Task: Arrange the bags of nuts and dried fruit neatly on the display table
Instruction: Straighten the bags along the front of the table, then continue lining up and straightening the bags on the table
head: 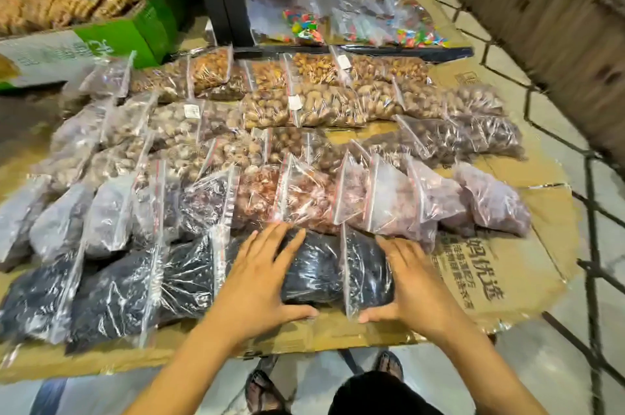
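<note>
Both hands lie flat with fingers spread, clasping nothing: the left hand presses a dark bag, the right hand presses the neighbouring dark bag. Both bags end the front row on the cardboard-covered display table, with the nut bags in rows behind.

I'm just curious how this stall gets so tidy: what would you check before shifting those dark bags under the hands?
1. Hands placed: left hand and right hand flank the dark bags: ok.
2. Room: bare cardboard lies to their right: ok.
3. Support: the dark bags sit fully on the cardboard, with no overhang: ok.
4. Row behind: pinkish bags crowd onto their far edge: not ok.
5. Zip seals closed: cannot tell.
</note>
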Available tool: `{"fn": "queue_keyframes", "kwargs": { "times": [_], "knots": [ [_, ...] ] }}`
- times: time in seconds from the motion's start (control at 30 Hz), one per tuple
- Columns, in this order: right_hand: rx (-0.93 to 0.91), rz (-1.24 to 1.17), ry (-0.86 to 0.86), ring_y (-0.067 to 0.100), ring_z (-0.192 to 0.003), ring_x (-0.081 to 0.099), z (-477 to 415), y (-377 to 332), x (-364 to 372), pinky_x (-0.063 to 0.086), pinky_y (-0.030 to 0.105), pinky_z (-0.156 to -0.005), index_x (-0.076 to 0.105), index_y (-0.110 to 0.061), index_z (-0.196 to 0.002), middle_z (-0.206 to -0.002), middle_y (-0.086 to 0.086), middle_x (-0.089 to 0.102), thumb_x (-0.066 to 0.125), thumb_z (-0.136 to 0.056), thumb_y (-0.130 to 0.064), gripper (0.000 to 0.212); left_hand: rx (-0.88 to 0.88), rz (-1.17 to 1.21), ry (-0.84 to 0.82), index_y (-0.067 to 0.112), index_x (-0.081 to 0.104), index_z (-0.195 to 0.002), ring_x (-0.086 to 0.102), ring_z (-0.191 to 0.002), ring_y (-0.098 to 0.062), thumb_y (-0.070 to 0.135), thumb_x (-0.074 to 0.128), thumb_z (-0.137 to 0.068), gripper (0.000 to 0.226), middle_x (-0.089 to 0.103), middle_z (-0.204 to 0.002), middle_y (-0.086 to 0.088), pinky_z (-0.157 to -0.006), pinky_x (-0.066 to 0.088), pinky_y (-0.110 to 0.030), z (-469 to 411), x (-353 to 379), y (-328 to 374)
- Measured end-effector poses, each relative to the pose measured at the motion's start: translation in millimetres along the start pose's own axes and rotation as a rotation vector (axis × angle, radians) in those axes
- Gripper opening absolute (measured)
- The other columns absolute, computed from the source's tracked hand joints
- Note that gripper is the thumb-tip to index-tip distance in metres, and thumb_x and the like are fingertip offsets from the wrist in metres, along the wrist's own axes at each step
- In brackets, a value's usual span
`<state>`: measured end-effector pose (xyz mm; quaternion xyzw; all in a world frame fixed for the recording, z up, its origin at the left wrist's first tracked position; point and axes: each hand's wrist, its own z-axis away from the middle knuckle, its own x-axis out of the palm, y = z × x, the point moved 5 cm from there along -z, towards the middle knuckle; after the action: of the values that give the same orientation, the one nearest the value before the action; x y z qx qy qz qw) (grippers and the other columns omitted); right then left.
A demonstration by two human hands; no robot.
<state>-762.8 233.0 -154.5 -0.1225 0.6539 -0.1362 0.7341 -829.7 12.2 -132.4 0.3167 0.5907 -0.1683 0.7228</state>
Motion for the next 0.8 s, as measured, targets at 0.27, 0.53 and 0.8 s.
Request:
{"fn": "queue_keyframes", "kwargs": {
  "times": [0.27, 0.53, 0.8],
  "knots": [
    [0.220, -0.298, 0.183, 0.016, -0.119, 0.032, 6.9, -1.8, 9.1, 0.036, 0.045, -0.103, 0.043, -0.020, -0.129, -0.121, -0.008, 0.043, 0.077, -0.034, -0.066, 0.110, 0.126, 0.036, -0.007, 0.018, 0.011, -0.151, 0.004, -0.143, -0.025, 0.072, 0.061, -0.070, 0.109, 0.012, -0.155, -0.005, -0.117, 0.018, -0.041, -10.8, -5.7, 0.4],
    [0.182, -0.239, 0.150, 0.019, -0.126, 0.030, 7.4, -3.5, 8.2, 0.033, 0.046, -0.105, 0.037, -0.021, -0.136, -0.132, 0.000, 0.045, 0.075, -0.038, -0.069, 0.115, 0.105, 0.016, 0.038, 0.022, 0.007, -0.151, 0.004, -0.143, -0.024, 0.074, 0.057, -0.072, 0.108, 0.008, -0.157, -0.004, -0.117, 0.011, -0.040, -2.6, -3.6, 0.6],
    [0.103, -0.281, 0.328, 0.012, -0.130, 0.022, 26.8, -74.9, -0.5, 0.021, 0.036, -0.106, 0.038, -0.011, -0.137, -0.138, 0.009, 0.038, 0.055, -0.053, -0.083, 0.112, -0.106, 0.079, 0.277, 0.026, 0.011, -0.150, 0.012, -0.144, -0.028, 0.086, 0.035, -0.072, 0.101, 0.013, -0.158, -0.009, -0.114, 0.011, -0.045, 77.8, -41.1, -77.0]
  ]
}}
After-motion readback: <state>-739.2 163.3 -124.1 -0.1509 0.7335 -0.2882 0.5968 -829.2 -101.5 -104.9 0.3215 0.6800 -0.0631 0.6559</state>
